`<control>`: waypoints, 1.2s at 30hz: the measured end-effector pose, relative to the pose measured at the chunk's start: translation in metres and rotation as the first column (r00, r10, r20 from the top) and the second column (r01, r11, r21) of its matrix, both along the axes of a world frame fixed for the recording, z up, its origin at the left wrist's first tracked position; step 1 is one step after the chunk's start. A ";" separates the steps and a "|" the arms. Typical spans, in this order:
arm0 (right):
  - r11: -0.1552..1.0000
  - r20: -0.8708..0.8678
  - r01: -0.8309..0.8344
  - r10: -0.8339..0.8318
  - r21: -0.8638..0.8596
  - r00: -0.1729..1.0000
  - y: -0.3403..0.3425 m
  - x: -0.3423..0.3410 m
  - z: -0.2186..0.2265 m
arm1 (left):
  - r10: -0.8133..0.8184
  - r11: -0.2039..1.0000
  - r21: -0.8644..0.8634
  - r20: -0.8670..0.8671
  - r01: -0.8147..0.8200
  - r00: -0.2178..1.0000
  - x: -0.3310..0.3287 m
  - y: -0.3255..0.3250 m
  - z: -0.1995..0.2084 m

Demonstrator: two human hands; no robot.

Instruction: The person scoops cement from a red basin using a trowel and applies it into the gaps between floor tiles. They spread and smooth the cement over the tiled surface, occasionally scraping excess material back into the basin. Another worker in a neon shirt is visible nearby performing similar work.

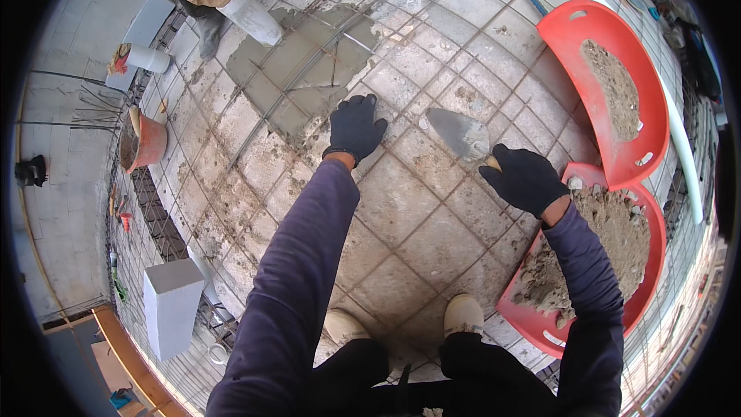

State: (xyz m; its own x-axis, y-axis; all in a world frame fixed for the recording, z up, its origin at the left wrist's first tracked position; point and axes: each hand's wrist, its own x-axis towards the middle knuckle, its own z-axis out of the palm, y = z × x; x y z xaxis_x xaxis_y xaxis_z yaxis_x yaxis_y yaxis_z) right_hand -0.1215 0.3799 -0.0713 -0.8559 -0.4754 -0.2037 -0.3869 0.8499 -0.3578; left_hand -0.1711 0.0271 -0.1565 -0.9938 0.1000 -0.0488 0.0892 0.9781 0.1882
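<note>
My right hand (526, 179), in a black glove, is closed round the handle of a pointed trowel (461, 133). The trowel's grey blade points up and left, low over the steel mesh (432, 199). Also gloved in black, my left hand (355, 127) is at the mesh, thumb apart from the fingers; whether it touches the bars cannot be made out. Just beyond it, wet grey mortar (302, 62) is spread among the bars over pale slabs.
Two red tubs (654, 100) (532, 323) on the right hold sandy rubble. A white pipe (689, 156) curves past them. At far left are an orange bucket (151, 144) and a white block (171, 310). Another person's boot (209, 35) stands near a white tube (253, 18).
</note>
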 end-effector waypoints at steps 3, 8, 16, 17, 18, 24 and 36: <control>0.998 0.009 -0.019 0.020 -0.052 1.000 -0.023 -0.015 -0.023 | 0.019 0.995 -0.095 0.099 -0.010 0.995 -0.012 0.013 -0.003; 0.997 0.083 -0.029 0.035 -0.070 0.996 -0.032 -0.027 -0.046 | -0.024 0.997 -0.069 0.192 0.038 0.981 -0.001 0.012 -0.001; 0.993 0.189 -0.030 0.051 -0.112 0.981 -0.028 -0.022 -0.041 | -0.061 0.997 0.045 0.036 0.059 0.997 0.015 0.023 -0.024; 0.994 0.227 -0.035 0.057 -0.102 0.972 -0.028 -0.021 -0.039 | -0.058 0.996 0.075 0.033 0.056 0.998 0.016 0.021 -0.025; 0.996 0.286 -0.048 0.067 -0.072 0.956 -0.029 -0.021 -0.038 | -0.057 0.994 0.101 0.048 0.052 0.997 0.015 0.019 -0.026; 0.991 0.295 -0.080 0.107 -0.103 0.950 -0.026 -0.032 -0.043 | 0.004 0.990 0.138 0.092 -0.016 0.996 0.014 0.024 -0.023; 0.990 -0.111 0.118 -0.126 -0.077 0.986 -0.043 0.024 -0.038 | -0.056 0.964 0.255 -0.095 0.079 0.994 0.067 -0.012 0.018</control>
State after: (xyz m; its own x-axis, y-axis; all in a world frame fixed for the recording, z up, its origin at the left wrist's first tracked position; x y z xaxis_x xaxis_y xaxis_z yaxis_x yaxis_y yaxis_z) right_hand -0.0975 0.3365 -0.1091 -0.9240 -0.3759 -0.0701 -0.3243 0.8674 -0.3774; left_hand -0.1046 0.0153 -0.1386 -0.9836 0.1650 0.0731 0.1804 0.8884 0.4222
